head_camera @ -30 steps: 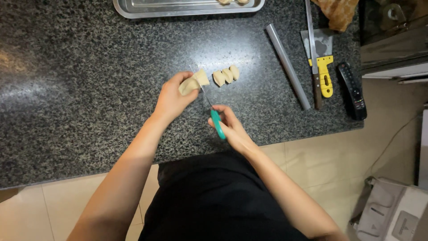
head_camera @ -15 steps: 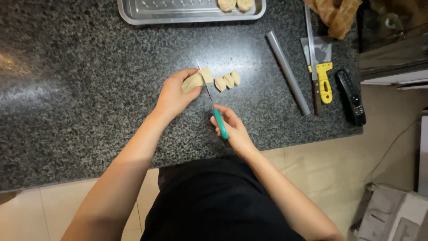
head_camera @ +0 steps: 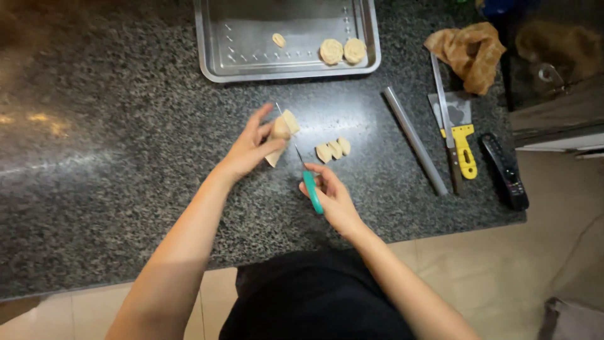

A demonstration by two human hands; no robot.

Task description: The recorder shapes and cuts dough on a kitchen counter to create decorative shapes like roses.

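Head view: left hand (head_camera: 251,148) is now lifting the dough roll (head_camera: 280,133) at frame centre, fingers pinching its near end, where earlier it was lying pressed flat on the granite counter (head_camera: 113,157); cutting is pausing. The roll's long axis is running lower left to upper right. Right hand (head_camera: 333,200) is curling around the teal-handled knife (head_camera: 302,171), blade pointing toward the upper left. Cut slices (head_camera: 333,150) are lying just right of it; metal tray (head_camera: 214,60) is sitting at top centre.

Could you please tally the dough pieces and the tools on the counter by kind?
Dough roll in the left hand: 1
Cut dough slices on the counter: 3
Dough pieces in the metal tray: 3
Teal-handled knife in the right hand: 1
Metal rod: 1
Yellow-handled scraper: 1
Long knife: 1
Total: 11
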